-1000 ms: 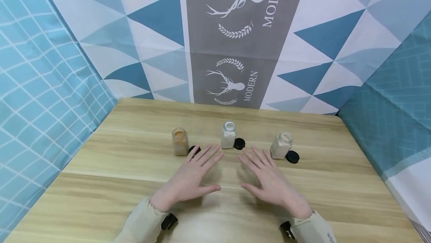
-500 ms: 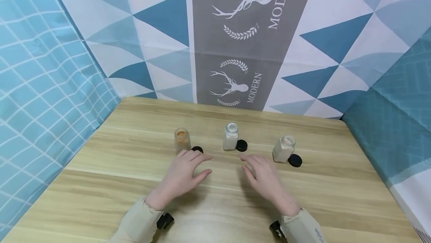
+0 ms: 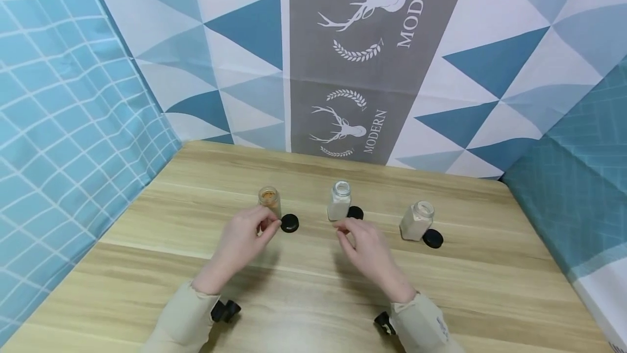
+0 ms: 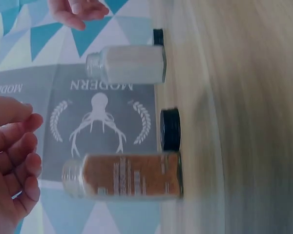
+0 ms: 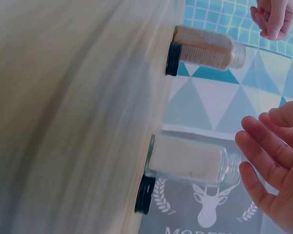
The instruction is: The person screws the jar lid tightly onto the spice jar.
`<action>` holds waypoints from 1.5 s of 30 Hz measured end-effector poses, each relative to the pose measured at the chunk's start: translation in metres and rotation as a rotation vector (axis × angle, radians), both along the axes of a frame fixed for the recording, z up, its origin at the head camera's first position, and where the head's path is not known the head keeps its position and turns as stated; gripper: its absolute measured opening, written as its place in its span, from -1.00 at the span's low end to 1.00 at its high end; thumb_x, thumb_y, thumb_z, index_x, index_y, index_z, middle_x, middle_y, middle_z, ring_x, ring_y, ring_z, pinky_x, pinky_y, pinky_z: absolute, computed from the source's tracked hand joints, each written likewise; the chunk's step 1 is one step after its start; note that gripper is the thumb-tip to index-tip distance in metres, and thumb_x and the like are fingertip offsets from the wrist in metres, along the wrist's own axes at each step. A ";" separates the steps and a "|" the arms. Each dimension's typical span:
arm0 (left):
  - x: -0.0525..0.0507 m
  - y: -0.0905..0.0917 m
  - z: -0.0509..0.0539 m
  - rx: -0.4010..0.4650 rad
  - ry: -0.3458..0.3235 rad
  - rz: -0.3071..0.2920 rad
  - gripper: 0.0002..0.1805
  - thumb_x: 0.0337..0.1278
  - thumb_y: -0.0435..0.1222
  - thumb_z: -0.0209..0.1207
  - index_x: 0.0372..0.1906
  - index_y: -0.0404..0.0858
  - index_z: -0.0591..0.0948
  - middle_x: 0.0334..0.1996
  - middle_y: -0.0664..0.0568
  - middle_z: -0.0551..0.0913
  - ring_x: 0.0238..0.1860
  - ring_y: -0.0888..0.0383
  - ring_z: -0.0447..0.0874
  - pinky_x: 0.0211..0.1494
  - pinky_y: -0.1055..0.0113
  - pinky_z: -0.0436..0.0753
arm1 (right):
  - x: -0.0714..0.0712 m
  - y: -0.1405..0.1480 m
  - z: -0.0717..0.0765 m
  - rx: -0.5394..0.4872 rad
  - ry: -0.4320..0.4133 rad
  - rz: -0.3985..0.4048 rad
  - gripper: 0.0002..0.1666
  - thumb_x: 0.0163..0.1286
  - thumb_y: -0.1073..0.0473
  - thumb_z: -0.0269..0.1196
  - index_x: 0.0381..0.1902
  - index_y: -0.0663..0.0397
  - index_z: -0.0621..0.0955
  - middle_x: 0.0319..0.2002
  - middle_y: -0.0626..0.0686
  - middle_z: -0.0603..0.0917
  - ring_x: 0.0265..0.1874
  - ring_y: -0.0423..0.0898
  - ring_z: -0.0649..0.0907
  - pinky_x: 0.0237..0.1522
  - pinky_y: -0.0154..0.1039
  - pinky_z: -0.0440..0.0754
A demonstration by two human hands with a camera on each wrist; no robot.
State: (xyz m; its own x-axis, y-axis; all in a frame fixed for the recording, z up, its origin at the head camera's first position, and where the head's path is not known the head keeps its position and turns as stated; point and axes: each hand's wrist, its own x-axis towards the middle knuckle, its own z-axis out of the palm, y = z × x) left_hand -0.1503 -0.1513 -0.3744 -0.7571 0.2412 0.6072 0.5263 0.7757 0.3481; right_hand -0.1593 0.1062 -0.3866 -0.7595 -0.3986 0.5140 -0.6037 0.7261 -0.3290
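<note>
Bent loosely, the left hand [image 3: 238,240] holds nothing and hovers in front of the jar of orange-brown powder [image 3: 271,200], partly covering it. A black lid [image 3: 289,223] lies just right of that jar. The right hand [image 3: 370,251], also empty with relaxed fingers, hangs in front of the middle jar of white powder [image 3: 338,207] and its black lid [image 3: 355,212]. Both jars stand upright and uncapped. In the left wrist view, a gap separates the left hand [image 4: 12,163] from the brown jar [image 4: 132,175]. The right wrist view shows the right hand [image 5: 276,161] beside the white jar's mouth [image 5: 233,166].
A third uncapped jar with pale powder [image 3: 415,224] stands at the right, a black lid [image 3: 433,238] at its base. Patterned cloth [image 3: 254,32] hangs behind the wooden table [image 3: 303,298], and more cloth hangs at both sides.
The hands were spread flat with straight fingers; now their fingers are bent. The left hand has moved left, uncovering its jar's lid. The camera view has shifted slightly.
</note>
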 end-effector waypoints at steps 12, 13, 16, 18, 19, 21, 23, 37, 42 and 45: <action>-0.009 -0.033 -0.012 0.028 -0.272 0.148 -0.63 -0.03 -0.11 0.28 -0.71 -0.07 0.35 -0.73 0.19 0.31 -0.68 0.27 0.23 -0.60 0.45 0.25 | -0.008 -0.021 -0.004 0.019 -0.124 0.013 -0.81 0.26 0.14 0.18 -0.18 0.01 0.62 -0.34 -0.13 0.67 -0.35 -0.26 0.60 -0.21 -0.23 0.54; -0.010 -0.034 -0.013 0.030 -0.290 0.154 -0.64 -0.03 -0.11 0.28 -0.70 -0.08 0.37 -0.72 0.18 0.32 -0.67 0.27 0.23 -0.59 0.45 0.25 | -0.008 -0.023 -0.004 0.021 -0.138 0.015 -0.80 0.26 0.14 0.17 -0.17 0.01 0.62 -0.34 -0.13 0.66 -0.34 -0.26 0.60 -0.20 -0.23 0.54; -0.011 -0.037 -0.016 0.038 -0.326 0.167 -0.69 -0.04 -0.13 0.28 -0.67 -0.09 0.41 -0.70 0.16 0.35 -0.66 0.26 0.25 -0.58 0.45 0.26 | -0.011 -0.028 -0.003 0.020 -0.165 0.026 -0.79 0.27 0.14 0.16 -0.16 0.02 0.61 -0.33 -0.14 0.66 -0.33 -0.25 0.60 -0.20 -0.24 0.54; -0.012 -0.038 -0.017 0.043 -0.348 0.171 -0.72 -0.04 -0.13 0.28 -0.63 -0.11 0.45 -0.68 0.14 0.37 -0.65 0.25 0.26 -0.58 0.44 0.27 | -0.012 -0.032 -0.003 0.019 -0.186 0.032 -0.79 0.28 0.14 0.15 -0.15 0.02 0.61 -0.32 -0.13 0.66 -0.32 -0.24 0.60 -0.22 -0.26 0.56; -0.013 -0.039 -0.018 0.044 -0.362 0.174 -0.74 -0.04 -0.13 0.28 -0.61 -0.12 0.46 -0.67 0.13 0.38 -0.64 0.25 0.26 -0.58 0.44 0.27 | -0.013 -0.033 -0.002 0.020 -0.196 0.035 -0.79 0.28 0.13 0.15 -0.15 0.01 0.61 -0.31 -0.13 0.65 -0.31 -0.24 0.60 -0.23 -0.28 0.56; -0.014 -0.039 -0.019 0.049 -0.384 0.178 -0.76 -0.04 -0.12 0.28 -0.55 -0.14 0.49 -0.64 0.11 0.41 -0.62 0.24 0.29 -0.56 0.43 0.30 | -0.015 -0.037 -0.002 0.028 -0.218 0.035 -0.78 0.29 0.12 0.14 -0.13 -0.01 0.60 -0.29 -0.13 0.65 -0.30 -0.23 0.61 -0.26 -0.31 0.58; -0.015 -0.040 -0.020 0.055 -0.403 0.185 -0.76 -0.05 -0.12 0.28 -0.50 -0.17 0.50 -0.61 0.09 0.44 -0.59 0.23 0.32 -0.54 0.41 0.32 | -0.017 -0.041 -0.002 0.041 -0.237 0.030 -0.76 0.29 0.10 0.14 -0.11 -0.03 0.59 -0.27 -0.13 0.65 -0.28 -0.24 0.61 -0.26 -0.32 0.58; -0.030 -0.041 -0.018 0.100 -0.511 0.176 -0.40 -0.06 -0.09 0.27 0.04 -0.37 0.42 -0.18 -0.12 0.56 -0.30 0.09 0.53 -0.31 0.24 0.54 | -0.037 -0.058 -0.008 0.027 -0.372 0.097 -0.71 0.28 0.17 0.15 -0.05 0.08 0.56 -0.21 -0.01 0.65 -0.24 -0.15 0.61 -0.17 -0.30 0.59; -0.034 -0.041 -0.017 0.088 -0.548 0.123 -0.31 -0.03 -0.11 0.26 0.16 -0.40 0.33 0.01 -0.23 0.49 -0.12 -0.05 0.54 -0.09 0.06 0.57 | -0.045 -0.063 -0.009 0.055 -0.411 0.107 -0.71 0.27 0.18 0.15 -0.06 0.12 0.56 -0.23 0.01 0.64 -0.25 -0.14 0.62 -0.18 -0.31 0.59; -0.035 -0.042 -0.017 0.088 -0.572 0.103 -0.26 -0.01 -0.11 0.25 0.22 -0.40 0.28 0.10 -0.27 0.44 -0.03 -0.12 0.51 -0.01 -0.01 0.54 | -0.048 -0.066 -0.011 0.077 -0.413 0.101 -0.70 0.26 0.16 0.17 -0.06 0.13 0.57 -0.21 0.02 0.64 -0.23 -0.13 0.61 -0.16 -0.28 0.58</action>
